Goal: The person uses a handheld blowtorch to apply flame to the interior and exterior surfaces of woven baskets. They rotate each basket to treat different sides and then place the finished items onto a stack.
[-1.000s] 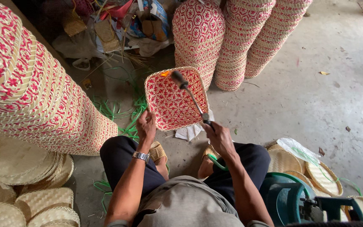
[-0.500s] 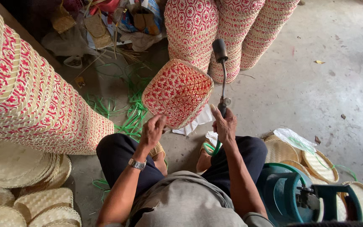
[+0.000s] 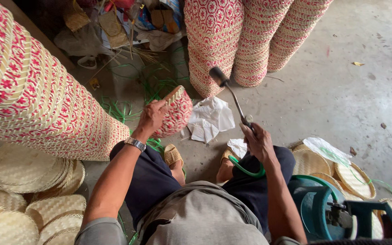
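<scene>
Red and cream woven basket [image 3: 175, 112] is gripped by my left hand [image 3: 153, 119], tilted on edge. My right hand [image 3: 258, 143] grasps the torch [image 3: 230, 96], apart from it. Finished stacks [image 3: 214, 41] stand behind; plain lids [image 3: 28, 170] wait.

Bare grey concrete floor [image 3: 341, 90] in daylight, tall woven basket stacks [image 3: 250, 41] around.

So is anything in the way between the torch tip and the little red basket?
Nothing visible. The right hand holds the gas torch with its tip up beside the red-and-cream woven basket, which the left hand grips by the rim. Only open air lies between them, above crumpled white paper.
</scene>
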